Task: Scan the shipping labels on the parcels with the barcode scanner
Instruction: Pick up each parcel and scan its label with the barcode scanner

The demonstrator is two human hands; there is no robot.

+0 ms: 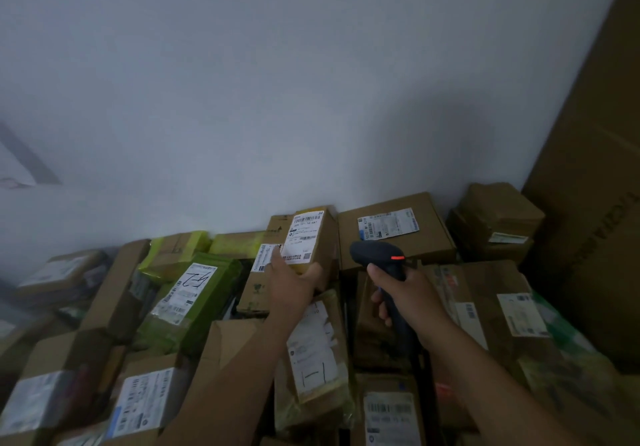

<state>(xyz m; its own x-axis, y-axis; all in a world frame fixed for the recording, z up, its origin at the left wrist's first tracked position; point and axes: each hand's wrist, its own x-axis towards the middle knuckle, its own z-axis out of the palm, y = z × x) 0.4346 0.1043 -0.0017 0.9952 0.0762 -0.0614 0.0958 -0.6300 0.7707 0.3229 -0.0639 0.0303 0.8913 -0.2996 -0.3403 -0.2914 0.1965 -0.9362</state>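
Green mailer bag (188,302) lies left of the small cardboard parcel (317,237). The left hand (294,288) grips that parcel's near end, its white shipping label (303,237) facing up. Just right of the parcel, the right hand (403,295) curls around the black barcode scanner (379,262), whose red light glows.

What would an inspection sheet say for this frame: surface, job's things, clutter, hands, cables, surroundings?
Surface: nothing seen; piled parcels cover it.
Job's things: dark barcode scanner with a red light lit; small parcel raised above the pile, its shipping label facing the camera.
Clutter: a green mailer with handwriting on its label lies among labelled cardboard boxes, stacked unevenly.
Hands: left hand grips the small parcel from below; right hand grips the scanner's handle.
Cables: nothing seen.
Surroundings: a plain white wall behind the pile; a tall carton stands at the right.
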